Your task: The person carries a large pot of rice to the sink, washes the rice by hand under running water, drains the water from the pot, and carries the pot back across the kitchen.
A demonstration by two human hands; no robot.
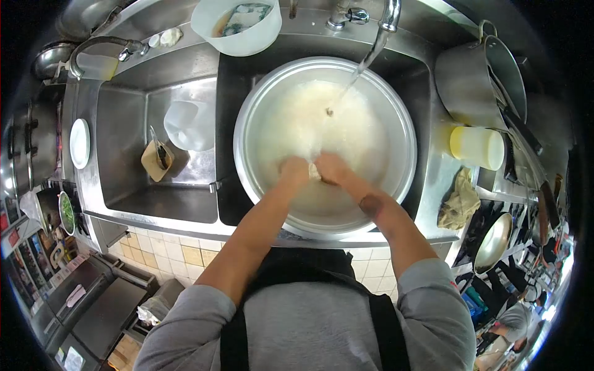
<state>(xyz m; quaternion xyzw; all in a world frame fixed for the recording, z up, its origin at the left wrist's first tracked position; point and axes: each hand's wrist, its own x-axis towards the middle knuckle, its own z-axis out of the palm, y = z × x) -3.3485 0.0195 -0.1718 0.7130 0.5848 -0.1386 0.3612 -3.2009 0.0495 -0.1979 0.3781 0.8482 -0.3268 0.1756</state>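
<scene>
A large round metal basin (pixel 405 148) stands in the right-hand sink, filled with cloudy, whitish water. From the faucet (pixel 390 18) at the back, a stream of water runs into it. My left hand (pixel 294 168) and my right hand (pixel 331 168) are close together near the basin's middle, partly in the cloudy water. Both have their fingers curled inward, and a small pale patch shows between them. What they hold, if anything, is hidden. A small brown bit (pixel 329 112) lies in the water beyond my hands.
The left sink (pixel 154 201) holds a translucent plastic container (pixel 189 125) and a tan container (pixel 156 162). A white tub (pixel 238 43) sits at the back edge. At right are a large pot (pixel 458 80), a yellowish container (pixel 476 147) and a cloth (pixel 459 201). Another person (pixel 516 321) is far right.
</scene>
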